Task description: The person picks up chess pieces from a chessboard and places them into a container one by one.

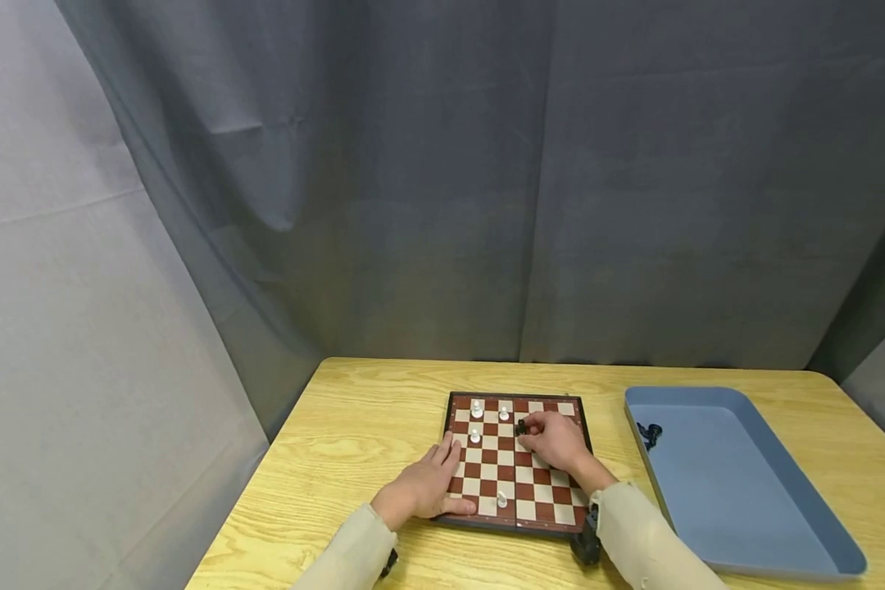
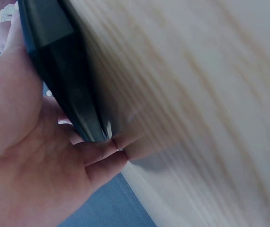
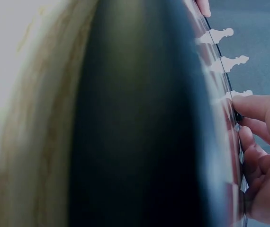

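Reaches in from the bottom edge of the head view, slanting left forearm (image 1: 350, 549) up rightward and right forearm (image 1: 652, 537) up leftward. Rests left grip (image 1: 429, 482) back upward at lower centre, with nearly straight fingers and thumb apart, pointing right. Holds right grip (image 1: 560, 442) slightly higher and farther right, pinching thumb against forefinger. Shows left palm (image 2: 12, 156) at left in its wrist view, bent right fingers (image 3: 256, 158) at right in the other.

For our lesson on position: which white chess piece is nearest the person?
The lone white piece by the near edge of the chessboard; the other three white pieces are all towards the far edge.
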`<state>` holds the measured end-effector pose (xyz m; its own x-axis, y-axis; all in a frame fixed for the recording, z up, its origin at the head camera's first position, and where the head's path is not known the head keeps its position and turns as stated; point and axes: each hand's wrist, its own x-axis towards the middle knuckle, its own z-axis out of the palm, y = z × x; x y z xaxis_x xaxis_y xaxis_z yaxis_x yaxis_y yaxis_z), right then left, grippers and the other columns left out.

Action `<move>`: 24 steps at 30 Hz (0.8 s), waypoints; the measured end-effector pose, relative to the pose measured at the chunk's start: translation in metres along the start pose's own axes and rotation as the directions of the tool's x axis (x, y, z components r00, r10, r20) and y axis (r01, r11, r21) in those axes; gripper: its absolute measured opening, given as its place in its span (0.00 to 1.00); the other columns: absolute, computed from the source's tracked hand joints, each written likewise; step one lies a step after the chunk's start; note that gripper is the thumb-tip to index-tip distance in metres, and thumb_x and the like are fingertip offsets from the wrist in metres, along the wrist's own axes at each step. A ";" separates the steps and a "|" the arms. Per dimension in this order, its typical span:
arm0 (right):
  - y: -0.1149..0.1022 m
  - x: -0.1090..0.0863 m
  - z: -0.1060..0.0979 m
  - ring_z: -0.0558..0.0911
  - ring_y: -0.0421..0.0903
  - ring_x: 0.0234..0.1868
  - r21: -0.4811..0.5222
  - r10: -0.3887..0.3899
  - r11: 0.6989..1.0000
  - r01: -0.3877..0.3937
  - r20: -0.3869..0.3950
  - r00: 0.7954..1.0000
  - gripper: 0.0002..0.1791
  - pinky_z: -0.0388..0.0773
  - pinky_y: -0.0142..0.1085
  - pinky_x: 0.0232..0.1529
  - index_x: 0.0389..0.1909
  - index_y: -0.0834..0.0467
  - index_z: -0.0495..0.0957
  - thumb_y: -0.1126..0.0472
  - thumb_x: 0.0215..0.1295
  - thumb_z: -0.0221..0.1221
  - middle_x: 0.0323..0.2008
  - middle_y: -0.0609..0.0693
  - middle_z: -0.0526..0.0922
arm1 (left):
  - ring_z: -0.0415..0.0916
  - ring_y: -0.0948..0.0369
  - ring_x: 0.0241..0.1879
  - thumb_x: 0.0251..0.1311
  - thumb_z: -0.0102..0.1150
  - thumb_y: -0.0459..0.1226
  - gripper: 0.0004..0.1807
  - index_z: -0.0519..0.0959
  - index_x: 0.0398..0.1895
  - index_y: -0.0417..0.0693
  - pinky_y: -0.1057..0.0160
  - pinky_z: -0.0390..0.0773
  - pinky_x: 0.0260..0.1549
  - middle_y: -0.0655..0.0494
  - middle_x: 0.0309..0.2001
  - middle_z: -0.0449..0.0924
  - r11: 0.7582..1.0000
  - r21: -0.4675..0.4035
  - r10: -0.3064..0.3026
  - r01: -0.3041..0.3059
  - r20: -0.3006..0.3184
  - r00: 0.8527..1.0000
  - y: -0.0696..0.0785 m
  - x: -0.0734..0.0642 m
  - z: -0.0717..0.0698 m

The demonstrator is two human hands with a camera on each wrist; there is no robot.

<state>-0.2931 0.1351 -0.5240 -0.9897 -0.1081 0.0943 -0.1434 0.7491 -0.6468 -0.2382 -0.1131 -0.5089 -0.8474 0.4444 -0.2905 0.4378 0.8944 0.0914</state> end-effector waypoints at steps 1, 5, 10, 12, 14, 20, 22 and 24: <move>0.000 0.000 0.000 0.73 0.42 0.27 -0.005 -0.006 1.000 0.006 -0.002 1.000 0.17 0.68 0.41 0.34 0.46 0.58 0.82 0.56 0.57 0.66 0.29 0.44 0.78 | 0.46 0.50 0.71 0.51 0.44 0.70 0.56 0.43 0.76 0.47 0.55 0.66 0.59 0.49 0.75 0.34 1.000 -0.001 0.001 -0.001 -0.003 1.000 0.000 0.000 0.001; 0.000 0.000 0.001 0.69 0.42 0.23 -0.027 -0.030 0.999 0.030 -0.004 1.000 0.16 0.64 0.38 0.30 0.47 0.57 0.82 0.56 0.58 0.65 0.25 0.42 0.74 | 0.46 0.50 0.71 0.51 0.44 0.70 0.56 0.43 0.76 0.46 0.55 0.66 0.59 0.48 0.75 0.35 1.000 -0.002 0.005 -0.005 -0.008 1.000 -0.001 0.001 0.002; 0.000 0.000 0.000 0.66 0.42 0.21 -0.052 -0.069 0.996 0.068 -0.011 0.998 0.11 0.60 0.37 0.29 0.40 0.55 0.82 0.56 0.58 0.65 0.21 0.43 0.70 | 0.46 0.49 0.71 0.52 0.45 0.70 0.56 0.44 0.76 0.45 0.54 0.66 0.59 0.47 0.75 0.35 1.000 -0.009 0.009 -0.009 -0.015 1.000 -0.001 0.000 0.000; 0.000 0.001 0.000 0.66 0.43 0.21 -0.056 -0.077 0.996 0.076 -0.011 0.997 0.08 0.59 0.37 0.29 0.36 0.54 0.81 0.56 0.58 0.65 0.21 0.43 0.70 | 0.46 0.49 0.71 0.52 0.46 0.69 0.57 0.44 0.76 0.45 0.54 0.66 0.59 0.47 0.75 0.35 1.000 -0.010 0.009 -0.010 -0.017 1.000 0.000 -0.001 -0.001; 0.001 0.001 0.000 0.66 0.43 0.21 -0.060 -0.078 0.995 0.078 -0.009 0.997 0.06 0.59 0.37 0.29 0.33 0.53 0.80 0.56 0.58 0.65 0.21 0.43 0.70 | 0.46 0.49 0.71 0.52 0.46 0.69 0.57 0.44 0.76 0.45 0.54 0.66 0.59 0.47 0.75 0.35 1.000 -0.010 0.009 -0.009 -0.017 1.000 0.000 -0.001 -0.002; 0.001 0.000 -0.002 0.69 0.42 0.23 -0.040 -0.071 0.997 0.072 0.015 0.997 0.06 0.64 0.39 0.30 0.32 0.54 0.79 0.56 0.59 0.65 0.24 0.43 0.73 | 0.46 0.49 0.71 0.51 0.45 0.70 0.57 0.43 0.76 0.46 0.54 0.65 0.60 0.47 0.75 0.34 1.000 -0.003 0.000 -0.001 -0.018 1.000 0.000 -0.002 -0.001; 0.001 0.000 -0.004 0.71 0.42 0.25 -0.014 -0.059 0.998 0.060 0.020 0.998 0.07 0.68 0.40 0.32 0.35 0.55 0.80 0.57 0.59 0.65 0.26 0.43 0.75 | 0.46 0.49 0.71 0.51 0.46 0.70 0.57 0.44 0.76 0.46 0.54 0.65 0.60 0.47 0.75 0.35 1.000 -0.007 -0.001 0.000 -0.019 1.000 0.001 -0.002 -0.002; 0.001 -0.002 -0.006 0.73 0.41 0.27 0.015 -0.043 0.999 0.042 0.024 0.999 0.09 0.70 0.41 0.34 0.37 0.56 0.80 0.57 0.59 0.65 0.28 0.44 0.77 | 0.46 0.49 0.71 0.51 0.46 0.70 0.57 0.44 0.76 0.46 0.54 0.65 0.60 0.47 0.75 0.35 1.000 -0.012 -0.001 0.000 -0.016 1.000 0.001 -0.003 -0.002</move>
<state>-0.2915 0.1397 -0.5201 -0.9824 -0.1555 0.1039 -0.1852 0.7338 -0.6537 -0.2360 -0.1129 -0.5061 -0.8522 0.4446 -0.2758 0.4336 0.8952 0.1031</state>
